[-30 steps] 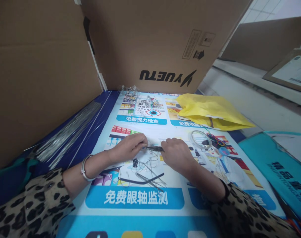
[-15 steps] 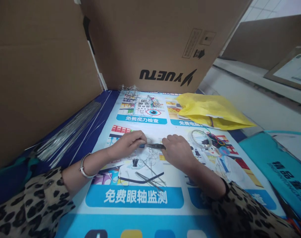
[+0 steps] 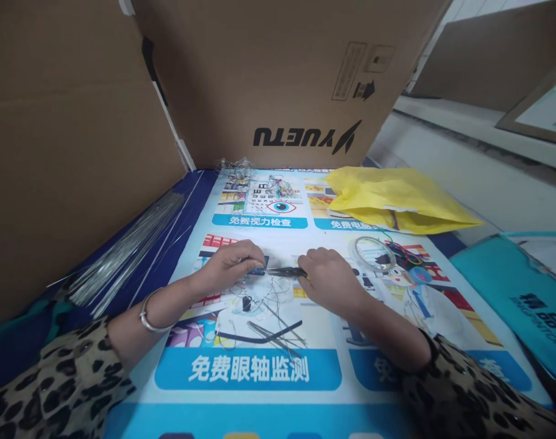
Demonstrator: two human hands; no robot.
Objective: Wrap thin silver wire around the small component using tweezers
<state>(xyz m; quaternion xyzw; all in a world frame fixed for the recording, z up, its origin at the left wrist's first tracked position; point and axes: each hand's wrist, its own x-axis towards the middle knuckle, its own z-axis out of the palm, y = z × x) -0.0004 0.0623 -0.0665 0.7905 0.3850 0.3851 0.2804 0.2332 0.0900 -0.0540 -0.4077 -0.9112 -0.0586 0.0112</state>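
My right hand (image 3: pixel 328 277) is wrapped around the handles of a pair of pliers (image 3: pixel 285 272). Their dark jaws point left toward my left hand (image 3: pixel 236 263), whose thumb and fingers are pinched on a thin wire (image 3: pixel 267 266) that barely shows at the fingertips. Only a small gap separates the plier tips from those fingers. Below both hands, several short straight wire pieces (image 3: pixel 278 326) and loose curled wires lie on the printed sheet (image 3: pixel 321 317).
A long bundle of straight wires (image 3: pixel 127 250) lies at left beside tall cardboard (image 3: pixel 278 73). Tangled wire pieces (image 3: pixel 235 167) sit at the back. On the right are a clear ring-shaped roll (image 3: pixel 374 254), coloured cords (image 3: pixel 408 251), a yellow bag (image 3: pixel 397 195) and a teal bag (image 3: pixel 511 292).
The plier jaws have drawn slightly away from my left fingers, leaving a small gap. Both hands stay in nearly the same place, and the head view has shifted a little.
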